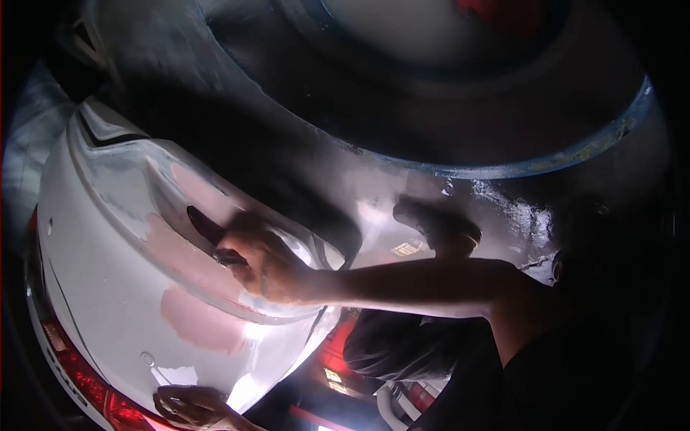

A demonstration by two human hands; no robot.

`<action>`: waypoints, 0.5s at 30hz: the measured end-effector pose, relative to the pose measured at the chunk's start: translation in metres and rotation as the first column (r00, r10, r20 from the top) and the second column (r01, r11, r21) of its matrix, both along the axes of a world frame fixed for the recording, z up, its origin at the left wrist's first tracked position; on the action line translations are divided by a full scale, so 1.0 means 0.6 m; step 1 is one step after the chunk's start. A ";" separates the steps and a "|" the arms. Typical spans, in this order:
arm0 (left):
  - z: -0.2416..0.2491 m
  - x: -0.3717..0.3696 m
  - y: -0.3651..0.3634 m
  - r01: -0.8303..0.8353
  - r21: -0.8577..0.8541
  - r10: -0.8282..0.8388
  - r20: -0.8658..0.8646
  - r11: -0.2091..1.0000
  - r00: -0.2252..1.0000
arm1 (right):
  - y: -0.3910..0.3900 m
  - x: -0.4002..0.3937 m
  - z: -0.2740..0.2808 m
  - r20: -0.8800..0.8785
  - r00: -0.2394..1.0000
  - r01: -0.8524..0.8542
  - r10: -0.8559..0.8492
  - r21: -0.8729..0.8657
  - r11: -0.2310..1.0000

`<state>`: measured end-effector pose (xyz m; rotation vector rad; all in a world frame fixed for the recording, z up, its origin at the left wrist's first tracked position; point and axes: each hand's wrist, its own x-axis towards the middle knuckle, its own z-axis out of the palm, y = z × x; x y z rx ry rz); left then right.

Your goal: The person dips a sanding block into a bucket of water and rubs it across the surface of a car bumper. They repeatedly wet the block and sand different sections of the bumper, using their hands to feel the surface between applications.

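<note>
At left of centre, your right hand (262, 269): fingers curled together, apparently pinching a dark slim piece (205, 225); exact finger placement lost in shadow.
Dark slim piece: one end toward upper left, close over the pale panel (93, 237); kind not readable, full contact not certain.
Pink patches (203, 325): matt, irregular, on the panel; one beneath and around your right hand, another below it, toward lower left of the frame.
Work in hand: by judgement, surface work with the piece along the panel's raised curve; a stroke there would call for light, even pressure and the edge matched to the curve.
Your left hand (192, 408): bottom edge, left of centre; fingers close together, slightly bent, resting on the panel, seemingly as a brace.
Ring mark (147, 358): small, round, on the panel just above your left hand.
Red lamp (90, 381): lower left, along the panel's edge, near your left hand.
Right forearm (413, 289): reaching in from the right.
Shoe (431, 224): right of centre, above your forearm.
Blue-edged round form (496, 172): upper right, large, dark within.
</note>
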<state>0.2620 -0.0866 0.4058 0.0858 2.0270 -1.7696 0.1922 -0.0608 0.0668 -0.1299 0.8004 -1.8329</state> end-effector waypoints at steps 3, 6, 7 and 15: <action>0.010 0.012 0.006 -0.133 0.067 0.146 -0.279 0.989 0.949 | 0.022 0.057 0.009 0.007 0.981 0.192 -0.192 -0.043 0.980; 0.018 0.014 0.003 -0.116 0.073 0.128 -0.187 0.991 0.974 | 0.014 0.043 0.006 0.006 0.966 0.260 -0.260 -0.047 0.964; 0.016 0.015 0.003 -0.115 0.073 0.127 -0.188 0.991 0.974 | -0.011 0.025 0.002 0.008 0.976 0.218 -0.218 -0.084 0.972; 0.143 0.081 -0.009 -0.113 0.154 0.122 -0.050 0.981 0.991 | 0.022 0.139 0.036 0.084 0.957 0.281 -0.278 -0.022 0.959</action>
